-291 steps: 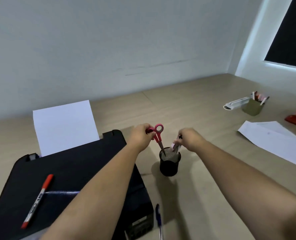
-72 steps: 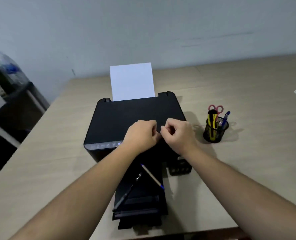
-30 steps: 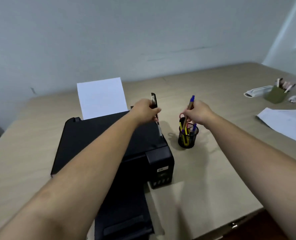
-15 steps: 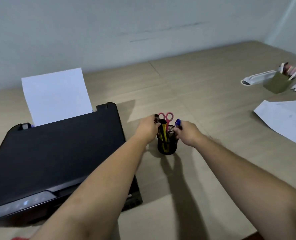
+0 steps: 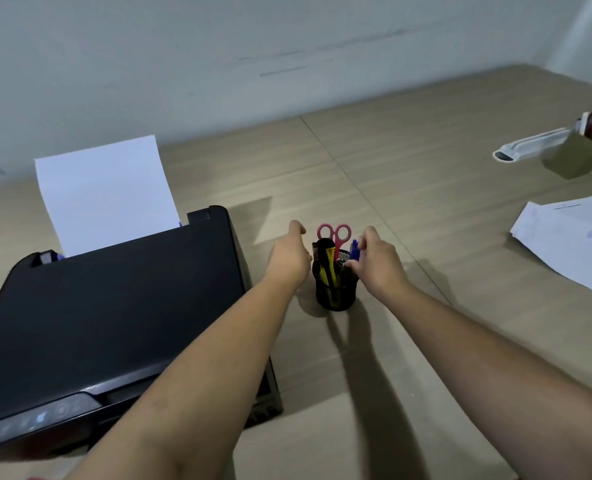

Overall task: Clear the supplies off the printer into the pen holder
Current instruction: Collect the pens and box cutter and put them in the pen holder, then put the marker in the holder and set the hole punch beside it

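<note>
A black mesh pen holder (image 5: pixel 334 296) stands on the wooden desk just right of the black printer (image 5: pixel 107 306). Pink-handled scissors (image 5: pixel 334 233), a yellow cutter (image 5: pixel 330 268) and a blue pen (image 5: pixel 354 249) stick out of it. My left hand (image 5: pixel 290 256) hovers at the holder's left side, fingers apart and holding nothing. On the holder's right, my right hand (image 5: pixel 377 263) has its fingers loosely spread beside the blue pen's top, gripping nothing. Nothing lies on the printer's lid. A white sheet (image 5: pixel 104 192) stands in its rear feed.
At the far right stand an olive-green cup (image 5: pixel 570 161) with small items and a white object (image 5: pixel 530 150) lying beside it. Loose white papers (image 5: pixel 571 240) lie at the right edge. A pale wall runs behind the desk.
Both hands have let go of the pens, which now stand in the holder. The fingers have opened and drawn slightly apart from the holder's rim.
</note>
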Demonstrator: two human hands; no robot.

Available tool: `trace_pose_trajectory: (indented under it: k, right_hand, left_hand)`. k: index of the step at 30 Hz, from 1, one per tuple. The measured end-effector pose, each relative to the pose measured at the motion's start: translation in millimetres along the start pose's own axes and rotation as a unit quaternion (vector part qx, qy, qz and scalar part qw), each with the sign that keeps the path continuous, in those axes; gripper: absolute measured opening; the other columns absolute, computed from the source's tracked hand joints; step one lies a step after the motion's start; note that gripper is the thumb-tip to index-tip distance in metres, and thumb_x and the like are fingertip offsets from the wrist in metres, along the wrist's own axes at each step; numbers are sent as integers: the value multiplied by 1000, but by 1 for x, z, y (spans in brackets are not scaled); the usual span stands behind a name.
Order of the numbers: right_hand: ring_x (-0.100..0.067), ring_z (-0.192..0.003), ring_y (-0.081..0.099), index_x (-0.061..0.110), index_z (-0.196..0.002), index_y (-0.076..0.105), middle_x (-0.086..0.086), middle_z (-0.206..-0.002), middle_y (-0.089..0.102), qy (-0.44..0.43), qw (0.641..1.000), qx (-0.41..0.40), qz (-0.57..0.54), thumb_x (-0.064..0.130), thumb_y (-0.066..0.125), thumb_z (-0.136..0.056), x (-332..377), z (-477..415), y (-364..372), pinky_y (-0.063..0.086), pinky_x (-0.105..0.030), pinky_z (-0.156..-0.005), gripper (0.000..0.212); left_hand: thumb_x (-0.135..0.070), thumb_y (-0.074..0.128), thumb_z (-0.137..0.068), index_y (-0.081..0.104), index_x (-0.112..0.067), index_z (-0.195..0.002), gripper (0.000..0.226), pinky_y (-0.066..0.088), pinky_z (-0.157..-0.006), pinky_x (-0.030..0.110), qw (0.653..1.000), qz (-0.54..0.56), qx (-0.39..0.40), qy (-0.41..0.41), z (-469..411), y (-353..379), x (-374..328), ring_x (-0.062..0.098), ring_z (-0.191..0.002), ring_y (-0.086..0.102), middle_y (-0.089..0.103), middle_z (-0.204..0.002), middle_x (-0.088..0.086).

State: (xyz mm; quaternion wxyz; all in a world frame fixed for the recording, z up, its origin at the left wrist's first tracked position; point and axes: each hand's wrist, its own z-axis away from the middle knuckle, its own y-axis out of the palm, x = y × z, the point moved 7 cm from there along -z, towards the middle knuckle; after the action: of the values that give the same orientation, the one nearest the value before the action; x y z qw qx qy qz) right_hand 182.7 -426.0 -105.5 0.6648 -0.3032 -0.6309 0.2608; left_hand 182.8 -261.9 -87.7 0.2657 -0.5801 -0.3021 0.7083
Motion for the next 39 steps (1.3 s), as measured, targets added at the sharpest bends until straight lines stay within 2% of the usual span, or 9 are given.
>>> trace_pose_trajectory:
  k: [5, 8, 11, 16, 22, 25, 30, 34, 39]
  right_hand:
    - [-24, -68, 54, 15, -85, 43, 6, -65, 48, -30, 998, -47, -32, 12, 59, -86, 35, 9, -16, 48, -33, -60, 16]
    - [-27, -75, 60, 13, -92, 51, 0, -71, 59, -69, 993, -68, -64, 16, 56, -86, 78, 25, -19, 51, -38, -70, 9]
    - [-25, -76, 60, 13, -93, 54, 0, -70, 59, -121, 985, -68, -98, 16, 54, -86, 136, 47, -13, 49, -36, -70, 8]
    - [-17, -66, 52, 13, -84, 59, 3, -67, 55, -241, 960, 27, -139, 16, 56, -85, 264, 125, 44, 41, -27, -60, 4]
    - [-11, -62, 53, 17, -79, 63, 8, -66, 58, -373, 892, 246, -70, 21, 60, -81, 349, 261, 163, 48, -29, -67, 5]
    - [-12, -67, 57, 16, -83, 65, 8, -67, 59, -410, 848, 333, 29, 23, 61, -80, 351, 318, 229, 50, -29, -71, 8]
    - [-21, -86, 66, 19, -84, 65, -1, -88, 69, -411, 798, 408, 167, 25, 59, -79, 319, 360, 299, 55, -37, -81, 10]
    - [-28, -101, 61, 13, -101, 63, -8, -109, 62, -400, 819, 356, 206, 22, 56, -81, 309, 358, 319, 51, -37, -86, 23]
    - [-35, -110, 58, 11, -123, 49, -15, -120, 58, -325, 847, 340, 247, 26, 58, -84, 287, 349, 337, 49, -39, -91, 43]
  left_hand:
    - [11, 35, -84, 41, -17, -130, 55, 49, -67, 34, 999, -11, -14, 44, 15, -42, -7, 25, -89, 60, 59, -104, 11]
    - [6, 42, -87, 48, -17, -124, 44, 49, -68, 32, 996, -30, -43, 75, 33, -80, -3, 24, -91, 59, 60, -106, 8]
    - [-2, 46, -88, 57, -13, -112, 29, 52, -73, 32, 988, -35, -111, 98, 60, -134, 6, 23, -85, 60, 62, -92, 5]
    - [-8, 53, -87, 60, -13, -102, 17, 43, -60, 26, 972, -10, -228, 51, 131, -255, 84, 20, -74, 55, 60, -81, 0]
    - [-11, 55, -83, 63, -12, -96, 15, 43, -67, 26, 945, -37, -308, -103, 229, -340, 238, 28, -78, 60, 65, -77, 6]
    - [-15, 57, -81, 64, -12, -97, 17, 50, -75, 32, 943, -65, -270, -184, 273, -336, 322, 31, -90, 64, 71, -89, 12]
    - [-25, 65, -81, 64, -15, -103, 24, 49, -83, 30, 960, -87, -112, -242, 315, -272, 410, 26, -102, 63, 70, -106, 10]
    - [-37, 70, -77, 63, -16, -105, 35, 52, -83, 30, 966, -87, 13, -242, 339, -212, 439, 24, -99, 65, 71, -107, 8]
    - [-37, 74, -71, 64, -14, -101, 39, 48, -78, 30, 965, -127, 86, -214, 356, -172, 444, 27, -104, 61, 68, -109, 8]
